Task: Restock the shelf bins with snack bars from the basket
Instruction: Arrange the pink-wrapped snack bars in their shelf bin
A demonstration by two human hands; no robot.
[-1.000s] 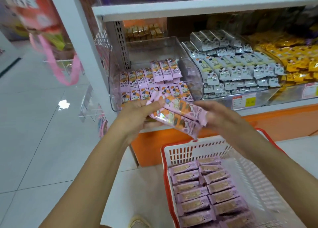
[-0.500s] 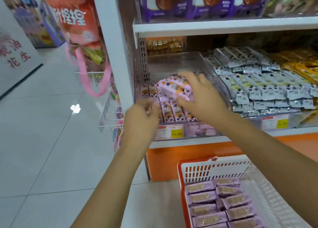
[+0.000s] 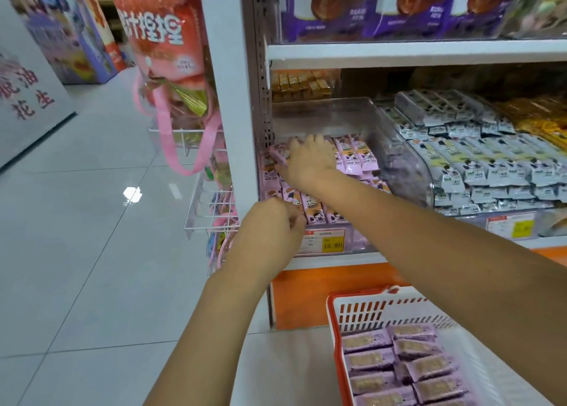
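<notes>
A shop aisle: pale tiled floor (image 3: 92,221) fills the left of the frame and a white shelf (image 3: 399,52) unit fills the right, with a pink bag (image 3: 162,37) hanging at upper left. At centre sits a clear bin (image 3: 337,111) partly filled with pink bars (image 3: 352,157).

The step in hand looks like the placing. The right hand (image 3: 310,163) reaches into the bin's upper left corner, thumb below and fingers above. It pinches a bar or thin bundle whose end sticks out to the left; the hand hides how many it holds. The left hand (image 3: 270,224) hangs at the bin's front edge, just above the price tag (image 3: 325,241), with its fingers curled. I cannot tell whether it pinches a front bar or nothing.

The next move, I judge, calls for laying that load flat in line with the back row and letting go. Both hands would then go down to the basket (image 3: 333,329) at lower right for more. Room shows behind the back row, so the task seems well short of done.

- **Hands, basket, bin:** two hands, one red-rimmed basket, one bin being filled.
- **Bars in the bin:** three show right of the right hand in the back row and about four in the front row. More lie hidden under the arm.
- **Bars in the basket:** two columns, about nine or ten bars, cut off by the lower edge.
- **Next bin to the right:** the grey bars (image 3: 460,160) are too many to count.
</notes>
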